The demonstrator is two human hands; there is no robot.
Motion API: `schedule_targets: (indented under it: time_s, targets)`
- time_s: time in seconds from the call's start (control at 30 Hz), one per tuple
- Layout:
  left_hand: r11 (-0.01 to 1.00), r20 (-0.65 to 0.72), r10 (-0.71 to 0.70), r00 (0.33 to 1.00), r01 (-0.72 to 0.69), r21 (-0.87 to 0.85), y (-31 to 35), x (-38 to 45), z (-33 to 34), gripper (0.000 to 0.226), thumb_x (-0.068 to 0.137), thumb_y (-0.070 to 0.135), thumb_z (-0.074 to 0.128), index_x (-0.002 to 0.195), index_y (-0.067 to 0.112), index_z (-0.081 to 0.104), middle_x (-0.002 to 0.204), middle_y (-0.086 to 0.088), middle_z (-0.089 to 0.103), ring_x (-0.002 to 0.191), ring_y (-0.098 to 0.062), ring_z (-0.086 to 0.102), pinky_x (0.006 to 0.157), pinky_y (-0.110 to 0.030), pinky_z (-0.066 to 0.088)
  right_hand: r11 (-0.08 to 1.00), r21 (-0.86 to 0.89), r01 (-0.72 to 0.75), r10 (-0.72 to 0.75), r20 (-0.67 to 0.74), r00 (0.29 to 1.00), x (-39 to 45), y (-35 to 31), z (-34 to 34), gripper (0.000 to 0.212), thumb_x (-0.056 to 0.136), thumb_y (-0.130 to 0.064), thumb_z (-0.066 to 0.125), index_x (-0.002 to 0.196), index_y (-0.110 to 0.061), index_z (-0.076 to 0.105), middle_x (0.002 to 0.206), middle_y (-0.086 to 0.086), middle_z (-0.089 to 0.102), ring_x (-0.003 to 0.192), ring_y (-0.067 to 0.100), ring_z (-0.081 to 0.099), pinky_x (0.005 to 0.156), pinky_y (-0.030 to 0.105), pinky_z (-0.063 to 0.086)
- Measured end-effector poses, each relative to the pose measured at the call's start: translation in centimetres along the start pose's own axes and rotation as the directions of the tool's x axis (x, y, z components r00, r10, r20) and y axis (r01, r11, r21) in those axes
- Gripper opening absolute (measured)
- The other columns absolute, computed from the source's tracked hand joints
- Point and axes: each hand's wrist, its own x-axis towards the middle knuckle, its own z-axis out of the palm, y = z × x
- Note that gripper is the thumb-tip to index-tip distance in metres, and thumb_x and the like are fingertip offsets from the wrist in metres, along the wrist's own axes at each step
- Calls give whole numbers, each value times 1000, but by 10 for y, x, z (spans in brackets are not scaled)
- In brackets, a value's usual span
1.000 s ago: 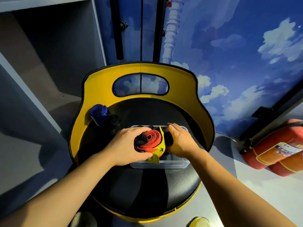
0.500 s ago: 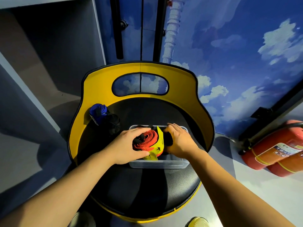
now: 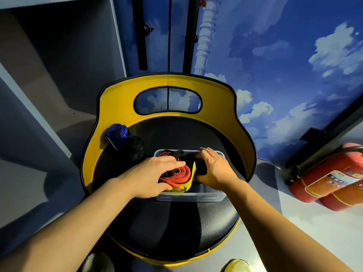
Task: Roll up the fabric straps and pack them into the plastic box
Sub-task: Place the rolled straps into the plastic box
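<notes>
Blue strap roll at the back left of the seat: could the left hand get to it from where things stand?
Probably yes. The blue strap roll lies uncovered on the chair seat, nothing between it and the left hand. But that hand holds the red strap roll and must let go first.

No text, brand or number can be read anywhere. At about 3 o'clock from the chair, the fire extinguisher (image 3: 332,179) carries a pale printed label (image 3: 342,178), but its lines are too small and blurred to make out. The yellow tag (image 3: 191,178) on the rolled red strap (image 3: 179,174) shows dark marks, also illegible.
</notes>
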Motion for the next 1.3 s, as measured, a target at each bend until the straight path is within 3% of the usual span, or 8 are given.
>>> schedule_targets:
  time_s: [0.13, 0.3, 0.7, 0.83, 0.97, 1.13, 1.23, 1.3]
  targets:
    - [1000, 34, -1, 999, 2, -28, -4, 2, -5, 82, 83, 27, 81, 148, 50, 37, 152, 18, 39, 141, -2, 34, 107, -10, 23, 1000, -3, -4, 4, 12, 1000, 0, 1, 1, 75, 71, -43, 83, 134, -16, 53, 154, 7, 42, 147, 26, 30, 116, 46, 31]
    - [995, 62, -31, 998, 37, -94, -5, 0, -3, 86, 79, 29, 82, 144, 58, 34, 142, 23, 44, 131, -2, 43, 111, -27, 41, 1000, 9, -9, 9, 9, 1000, 1, 1, 3, 73, 71, -42, 83, 132, -15, 53, 153, 8, 43, 147, 27, 30, 116, 46, 32]
    - [994, -9, -87, 996, 86, -67, -4, -6, -4, 84, 77, 39, 83, 146, 42, 37, 140, 19, 46, 127, -2, 44, 101, -17, 38, 989, -146, 30, -23, 49, 999, 2, -4, 2, 79, 76, -49, 74, 142, -17, 44, 162, 3, 30, 153, 24, 15, 122, 50, 18]
    - [991, -8, -102, 995, 101, -86, -3, -6, -4, 82, 76, 35, 84, 145, 38, 41, 137, 17, 50, 120, 2, 45, 93, -6, 33, 977, -183, 111, -110, 17, 994, 2, -8, 6, 73, 77, -42, 72, 142, -22, 45, 156, -1, 38, 151, 23, 23, 120, 56, 21]
    - [991, 7, -127, 992, 128, -39, -5, -4, -3, 85, 77, 39, 83, 149, 36, 39, 143, 14, 48, 133, -7, 43, 105, -16, 33, 951, -185, 247, -260, -47, 964, 4, -11, 15, 68, 72, -28, 68, 137, -30, 49, 141, -3, 53, 136, 24, 44, 112, 51, 35]
    - [992, 78, -118, 990, 113, 61, -2, 0, 0, 85, 85, 40, 76, 156, 34, 29, 158, 13, 35, 153, -21, 13, 121, -30, 5, 951, -143, 273, -281, -42, 959, 8, -7, 23, 52, 69, -19, 66, 120, -23, 66, 133, 2, 58, 121, 30, 55, 102, 48, 45]
    - [983, 113, -114, 987, 95, 155, -3, 5, 0, 83, 87, 42, 73, 156, 32, 29, 155, 8, 38, 153, -26, 15, 125, -39, 8, 939, -180, 293, -304, -36, 952, 8, -7, 26, 44, 68, -18, 70, 112, -20, 71, 132, 6, 59, 119, 33, 57, 100, 47, 46]
    - [972, 121, -90, 989, 61, 227, -2, 7, 3, 76, 87, 40, 74, 151, 30, 35, 143, 5, 45, 148, -27, 26, 124, -44, 21, 940, -163, 299, -310, -45, 950, 8, -6, 26, 44, 69, -18, 64, 113, -16, 71, 132, 6, 60, 120, 32, 57, 99, 45, 47]
